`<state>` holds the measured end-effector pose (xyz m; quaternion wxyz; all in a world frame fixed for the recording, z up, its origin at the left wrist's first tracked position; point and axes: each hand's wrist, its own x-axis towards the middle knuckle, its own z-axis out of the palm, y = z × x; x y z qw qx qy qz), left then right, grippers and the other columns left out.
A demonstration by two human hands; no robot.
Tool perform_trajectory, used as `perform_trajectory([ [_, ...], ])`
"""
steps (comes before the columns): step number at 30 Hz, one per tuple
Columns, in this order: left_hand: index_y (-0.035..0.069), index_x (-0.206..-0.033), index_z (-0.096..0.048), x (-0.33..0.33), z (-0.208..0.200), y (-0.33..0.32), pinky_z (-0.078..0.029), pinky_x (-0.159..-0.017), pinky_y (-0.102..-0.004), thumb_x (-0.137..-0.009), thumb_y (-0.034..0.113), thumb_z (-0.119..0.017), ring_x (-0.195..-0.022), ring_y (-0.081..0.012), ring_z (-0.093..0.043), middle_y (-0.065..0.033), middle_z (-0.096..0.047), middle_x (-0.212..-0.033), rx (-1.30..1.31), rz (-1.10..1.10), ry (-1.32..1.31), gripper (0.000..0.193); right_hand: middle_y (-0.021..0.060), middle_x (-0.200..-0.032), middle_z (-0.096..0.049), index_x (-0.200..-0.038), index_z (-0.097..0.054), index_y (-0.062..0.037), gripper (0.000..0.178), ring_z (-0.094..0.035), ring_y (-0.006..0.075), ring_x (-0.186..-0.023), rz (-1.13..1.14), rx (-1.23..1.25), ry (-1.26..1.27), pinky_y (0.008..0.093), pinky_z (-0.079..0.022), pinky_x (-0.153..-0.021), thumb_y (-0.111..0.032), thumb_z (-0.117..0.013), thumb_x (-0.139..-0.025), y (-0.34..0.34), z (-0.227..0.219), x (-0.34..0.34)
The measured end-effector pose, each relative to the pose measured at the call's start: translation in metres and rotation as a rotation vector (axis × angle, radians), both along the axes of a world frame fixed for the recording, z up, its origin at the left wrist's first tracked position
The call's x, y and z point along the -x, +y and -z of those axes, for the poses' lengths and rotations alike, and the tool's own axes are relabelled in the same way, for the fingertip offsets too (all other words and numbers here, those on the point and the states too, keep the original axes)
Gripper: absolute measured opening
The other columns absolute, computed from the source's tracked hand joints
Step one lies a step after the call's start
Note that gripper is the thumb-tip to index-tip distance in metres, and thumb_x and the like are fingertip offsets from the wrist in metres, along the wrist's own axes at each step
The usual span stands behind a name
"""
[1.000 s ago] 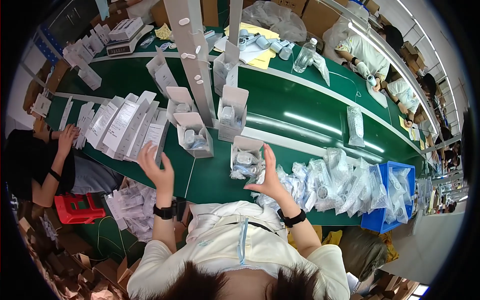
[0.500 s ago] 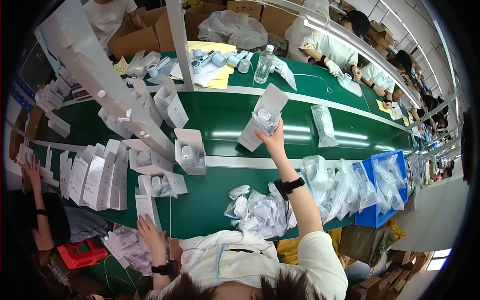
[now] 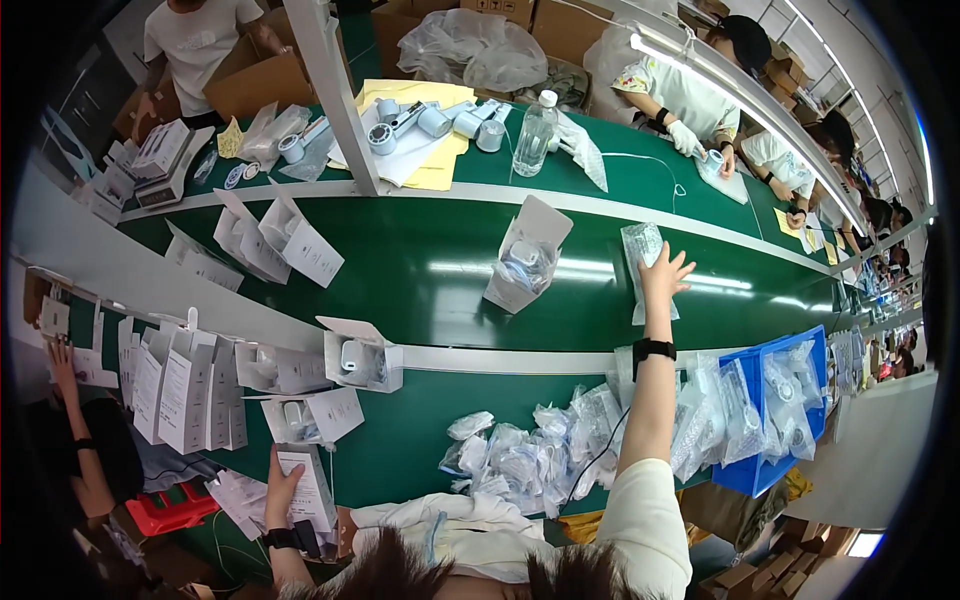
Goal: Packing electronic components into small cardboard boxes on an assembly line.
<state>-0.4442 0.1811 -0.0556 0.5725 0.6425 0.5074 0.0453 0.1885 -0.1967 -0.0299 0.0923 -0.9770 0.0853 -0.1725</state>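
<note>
While in left hand (image 3: 281, 490) one carton (image 3: 315, 492), under right hand (image 3: 661, 278) one bubble-wrap packet (image 3: 640, 243).

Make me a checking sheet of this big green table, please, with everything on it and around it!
Surface: green worktop in front, with a shiny green strip beyond a pale rail.
Job's things: an open white box with plastic-wrapped contents stands on the strip; a bubble-wrapped package lies to its right.
Clutter: pile of bagged parts; filled blue bin at the right.
Hands: left hand touches a printed white box; right hand is at the package, fingers spread, grip unclear.
Cables: thin black cable by the bagged parts; thin white cable on the far bench.
Surroundings: clear bottle and co-workers across the strip.
</note>
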Motion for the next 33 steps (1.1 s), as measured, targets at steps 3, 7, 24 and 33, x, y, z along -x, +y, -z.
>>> perform_trajectory([
  [3,0.005,-0.138,-0.017,0.004,-0.020,-0.009,-0.031,-0.097,-0.0317,-0.061,0.006,-0.073,-0.117,-0.0223,-0.038,-0.0159,-0.033,-0.134,-0.073,0.211,-0.009,0.095,0.0170,-0.124,-0.044,-0.130,-0.034,-0.0175,0.076,-0.040,0.0365,-0.117,-0.030,0.028,0.459,0.0563,-0.028,-0.095,-0.025,-0.072,-0.064,-0.044,0.030,-0.024],
  [7,0.007,-0.137,-0.019,0.008,-0.089,-0.028,-0.030,-0.097,-0.0312,-0.054,0.009,-0.079,-0.119,-0.0239,-0.036,-0.0160,-0.032,-0.133,0.047,0.478,0.109,0.102,0.0150,-0.124,-0.044,-0.127,-0.036,-0.0192,0.075,-0.042,0.0388,-0.114,-0.241,0.169,0.804,0.0578,-0.033,-0.090,-0.022,-0.074,-0.062,-0.034,0.040,-0.018],
  [24,0.014,-0.116,-0.038,-0.180,-0.171,-0.125,-0.034,-0.095,-0.0389,-0.050,0.014,-0.082,-0.118,-0.0350,-0.036,-0.0171,-0.027,-0.131,-0.312,0.818,-0.501,0.079,0.0149,-0.119,-0.046,-0.135,-0.019,-0.0107,0.072,-0.049,0.0291,-0.109,-0.529,-1.838,-0.022,0.0410,-0.043,-0.089,-0.002,-0.058,-0.076,0.020,-0.115,0.185],
  [33,0.007,-0.114,-0.028,-0.225,-0.086,-0.170,-0.035,-0.094,-0.0410,-0.051,0.015,-0.083,-0.117,-0.0389,-0.036,-0.0203,-0.029,-0.131,-0.734,0.619,-0.658,0.084,0.0128,-0.118,-0.045,-0.122,-0.035,-0.0033,0.051,-0.046,0.0275,-0.109,-0.095,-1.980,-0.296,0.0397,-0.037,-0.094,-0.009,-0.062,-0.079,0.102,-0.119,0.321],
])
